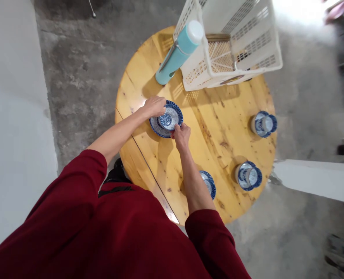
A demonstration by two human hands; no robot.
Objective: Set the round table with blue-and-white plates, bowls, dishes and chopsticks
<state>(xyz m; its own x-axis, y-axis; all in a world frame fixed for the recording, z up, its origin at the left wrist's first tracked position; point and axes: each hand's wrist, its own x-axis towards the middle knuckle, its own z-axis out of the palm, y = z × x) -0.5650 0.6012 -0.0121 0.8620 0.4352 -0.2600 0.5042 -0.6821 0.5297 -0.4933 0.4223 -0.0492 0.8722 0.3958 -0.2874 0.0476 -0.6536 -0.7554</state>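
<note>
A blue-and-white patterned bowl (166,119) sits at or just above the middle of a blue-rimmed plate (176,109); whether they touch I cannot tell. My left hand (154,106) is closed at the bowl's upper left edge, its fingertips partly hidden. On the lower right side, my right hand (181,135) pinches the bowl's rim, with the fingers over the plate's edge. Below, my right forearm partly covers another blue-rimmed dish (209,182).
The round wooden table (201,143) carries a tall turquoise flask (174,56) beside a white plastic basket (206,75). At the right stand two stacks of blue-and-white crockery, an upper stack (263,124) and a lower stack (248,176). A seam crosses the tabletop near my body.
</note>
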